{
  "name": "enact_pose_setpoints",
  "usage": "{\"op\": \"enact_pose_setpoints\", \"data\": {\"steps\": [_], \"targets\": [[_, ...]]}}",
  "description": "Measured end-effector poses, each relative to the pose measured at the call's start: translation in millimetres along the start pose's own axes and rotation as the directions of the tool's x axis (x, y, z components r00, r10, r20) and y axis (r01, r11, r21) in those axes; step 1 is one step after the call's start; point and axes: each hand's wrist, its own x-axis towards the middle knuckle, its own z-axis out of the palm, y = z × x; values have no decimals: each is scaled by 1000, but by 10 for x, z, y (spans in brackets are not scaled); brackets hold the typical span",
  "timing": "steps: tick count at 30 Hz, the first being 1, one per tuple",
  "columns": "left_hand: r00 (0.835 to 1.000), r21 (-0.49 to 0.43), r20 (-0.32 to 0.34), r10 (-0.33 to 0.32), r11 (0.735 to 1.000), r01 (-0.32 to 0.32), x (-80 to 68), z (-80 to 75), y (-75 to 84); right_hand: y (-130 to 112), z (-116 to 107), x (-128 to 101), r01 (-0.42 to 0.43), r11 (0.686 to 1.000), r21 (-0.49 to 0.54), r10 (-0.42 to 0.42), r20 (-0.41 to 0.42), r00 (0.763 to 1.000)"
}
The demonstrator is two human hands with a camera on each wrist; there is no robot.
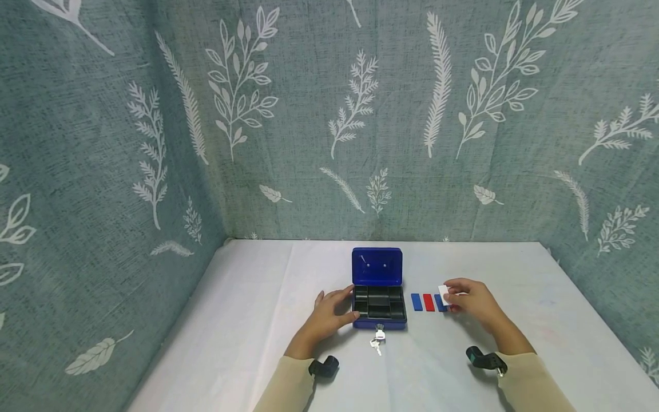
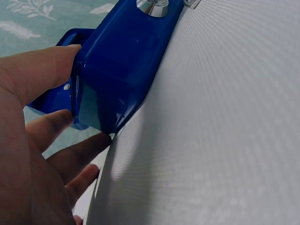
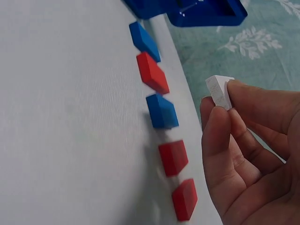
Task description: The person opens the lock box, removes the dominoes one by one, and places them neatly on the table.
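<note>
Head view: a blue cash box (image 1: 378, 297) sits open on the white desk (image 1: 247, 320), its lid upright and a black compartment tray (image 1: 379, 303) inside. A key (image 1: 379, 331) sits in the front lock with a second key hanging from it. The left hand (image 1: 329, 313) lies against the box's left side, fingers straight and spread. To the right of the box lies a row of small blue and red blocks (image 1: 428, 301). The right hand (image 1: 471, 300) holds a white block (image 1: 443, 294) pinched at its fingertips, just above the right end of that row.

Left wrist view: the left hand's fingers (image 2: 37, 77) press flat on the box's corner (image 2: 112, 79) without wrapping it. As a judgement, a brace this light could let the box slide on the smooth cloth if it is bumped.

Right wrist view: the white block (image 3: 219, 90) is gripped only by its edge between thumb and forefinger (image 3: 215, 136), with five coloured blocks (image 3: 161, 111) lined up on the desk below. The hold looks shallow; the block could twist out and drop onto the row, scattering it. A low sweep toward the box might also clip the nearest blocks, or the block could catch a tray divider and land askew.
</note>
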Motion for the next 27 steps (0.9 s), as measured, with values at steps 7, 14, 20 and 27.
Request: {"op": "enact_pose_setpoints", "data": {"steps": [7,14,20,27], "targets": [[1000,3,9,-8,1000,8,-5,-12,23,112,-95,22,-1,1000,-8,1,-2,1000],[1000,2,10,1,1000,-1,-8,-43,47,144,-151,18,-13,1000,-19,12,-11,1000],[999,3,-5,32,999,-32,-5,-36,25,153,-222,9,-28,998,-54,27,-20,999],[1000,4,4,22,1000,-22,-1,-23,17,241,-327,18,-45,996,-72,43,-30,999]]}}
